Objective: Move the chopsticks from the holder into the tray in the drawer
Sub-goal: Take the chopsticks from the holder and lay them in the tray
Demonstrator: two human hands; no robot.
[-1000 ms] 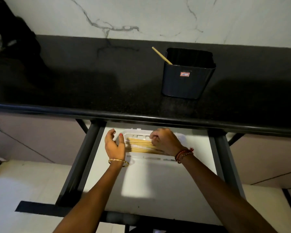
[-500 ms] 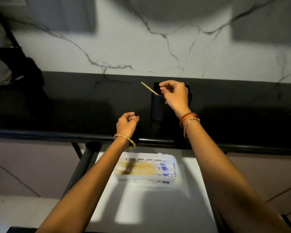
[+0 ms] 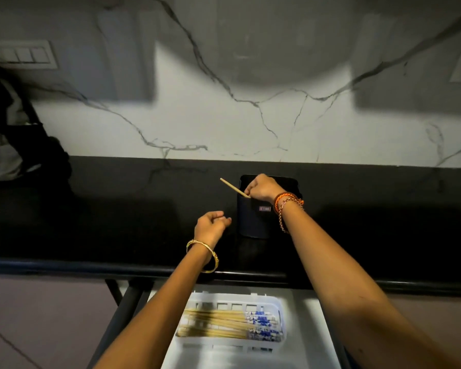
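A dark holder (image 3: 253, 219) stands on the black counter. One wooden chopstick (image 3: 232, 186) leans out of its top to the upper left. My right hand (image 3: 262, 187) is at the holder's mouth with its fingers closed on that chopstick. My left hand (image 3: 211, 227) hovers over the counter just left of the holder, loosely curled, holding nothing. Below, in the open drawer (image 3: 313, 328), a white tray (image 3: 279, 304) holds several chopsticks (image 3: 216, 324) lying side by side, their blue-patterned ends to the right.
The black counter (image 3: 117, 222) runs across the view with a rounded front edge. A marble wall rises behind it, with a switch plate (image 3: 20, 55) at upper left. Dark and white objects (image 3: 8, 139) sit at the far left of the counter.
Both hands have left the tray and risen to the counter. My right hand has gone to the holder and closed on the leaning chopstick; the view has tilted up.
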